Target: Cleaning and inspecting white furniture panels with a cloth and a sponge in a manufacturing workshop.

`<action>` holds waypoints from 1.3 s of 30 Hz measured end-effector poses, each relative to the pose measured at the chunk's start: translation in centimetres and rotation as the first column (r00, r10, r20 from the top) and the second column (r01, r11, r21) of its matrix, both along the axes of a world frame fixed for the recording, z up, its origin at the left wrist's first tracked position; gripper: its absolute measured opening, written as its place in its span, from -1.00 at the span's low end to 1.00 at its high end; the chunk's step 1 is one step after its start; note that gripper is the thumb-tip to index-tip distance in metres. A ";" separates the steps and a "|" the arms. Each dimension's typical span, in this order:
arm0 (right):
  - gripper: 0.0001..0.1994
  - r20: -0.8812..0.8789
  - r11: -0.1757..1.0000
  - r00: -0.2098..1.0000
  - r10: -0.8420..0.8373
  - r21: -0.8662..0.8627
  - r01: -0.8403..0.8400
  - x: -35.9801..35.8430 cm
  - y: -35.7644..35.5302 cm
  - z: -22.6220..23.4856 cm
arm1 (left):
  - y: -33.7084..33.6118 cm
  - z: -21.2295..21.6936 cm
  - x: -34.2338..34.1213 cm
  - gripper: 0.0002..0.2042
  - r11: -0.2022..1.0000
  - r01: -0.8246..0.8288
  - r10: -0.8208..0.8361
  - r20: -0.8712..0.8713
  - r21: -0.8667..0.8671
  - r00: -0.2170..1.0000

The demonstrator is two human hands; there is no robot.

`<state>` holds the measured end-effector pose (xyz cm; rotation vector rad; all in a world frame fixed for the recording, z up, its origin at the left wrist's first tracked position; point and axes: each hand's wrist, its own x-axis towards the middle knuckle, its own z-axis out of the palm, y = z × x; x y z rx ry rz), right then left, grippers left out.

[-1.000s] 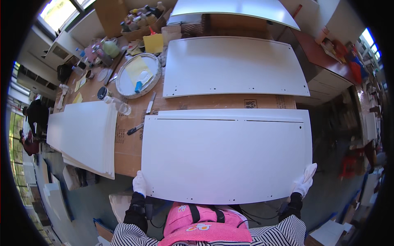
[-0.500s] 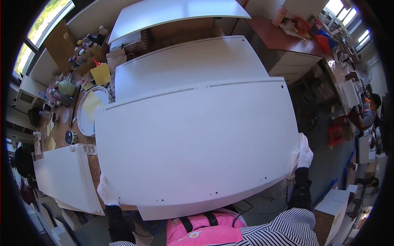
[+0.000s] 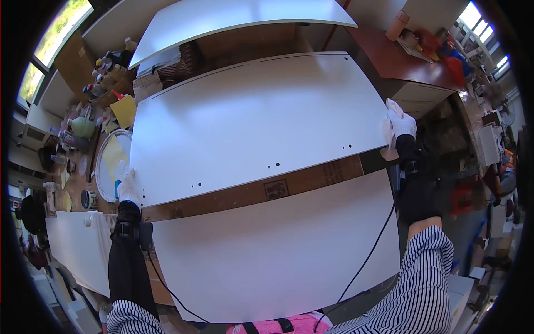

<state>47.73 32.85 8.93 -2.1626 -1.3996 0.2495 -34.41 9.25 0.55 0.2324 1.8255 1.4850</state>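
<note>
A large white panel (image 3: 250,128) with small dark holes lies across the far part of the work surface. My left hand (image 3: 129,189), in a white glove, grips its near left corner. At the right end my gloved right hand (image 3: 401,123) is closed on the panel's edge, with a pale crumpled cloth (image 3: 387,133) against the fingers. The undersides of both grips are hidden. Closer to my body lies a second plain white panel (image 3: 278,245). Brown cardboard (image 3: 233,197) shows in the gap between the two panels.
A stack of white panels (image 3: 80,245) stands at the left, below a round white lid (image 3: 103,172) and a small dark tub (image 3: 88,199). Bottles (image 3: 108,75) crowd the back left. A raised white board (image 3: 239,22) spans the back; a red-brown tabletop (image 3: 400,61) is behind right.
Both hands have carried the holed panel away from my body, over the panel behind it. The plain panel nearer me has come into view, and my arms are stretched farther out.
</note>
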 end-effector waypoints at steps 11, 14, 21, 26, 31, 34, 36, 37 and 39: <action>-0.51 0.164 0.982 0.970 0.181 0.016 -0.186 3.5 2.8 -1.0 | 4.3 -1.1 -0.2 -0.35 0.852 0.143 -0.429 -0.515 -0.504 0.742; -0.55 -0.166 0.988 0.976 0.141 0.092 -0.127 6.0 -1.2 2.7 | 5.1 -0.9 -2.5 -0.31 0.782 0.141 -0.509 -0.491 -0.607 0.707; -0.35 -0.298 0.940 0.944 0.138 -0.262 -0.220 6.9 -16.0 -2.9 | 4.1 8.3 5.9 -0.65 0.451 -0.151 -0.828 -0.349 -0.879 -0.439; -0.23 0.512 0.937 0.793 0.329 -0.076 -0.340 -6.2 -21.8 -8.9 | -12.3 8.3 9.9 -0.66 0.787 0.355 -0.608 -0.735 -0.505 0.302; -0.19 0.358 0.819 0.742 0.567 -0.144 -0.556 -25.0 -27.9 -8.8 | -36.1 4.8 15.5 -0.73 0.878 0.143 -0.476 -0.801 -0.457 0.362; -0.11 0.283 0.613 0.550 0.786 -0.231 -0.756 -37.2 -32.5 -7.1 | -42.8 2.3 17.7 -0.48 0.781 0.063 -0.605 -0.729 -0.621 0.320; -0.08 0.196 0.506 0.472 0.859 -0.186 -0.842 -44.2 -34.8 -6.9 | -43.8 0.7 19.1 -0.37 0.768 0.035 -0.617 -0.723 -0.640 0.311; -0.15 0.179 0.456 0.433 0.883 -0.109 -0.884 -48.0 -35.8 -6.8 | -44.0 0.1 19.1 -0.34 0.773 0.011 -0.609 -0.737 -0.634 0.293; -0.21 0.169 0.397 0.383 0.908 -0.053 -0.916 -53.5 -36.5 -6.8 | -43.7 0.1 19.2 -0.36 0.831 0.022 -0.521 -0.764 -0.555 0.381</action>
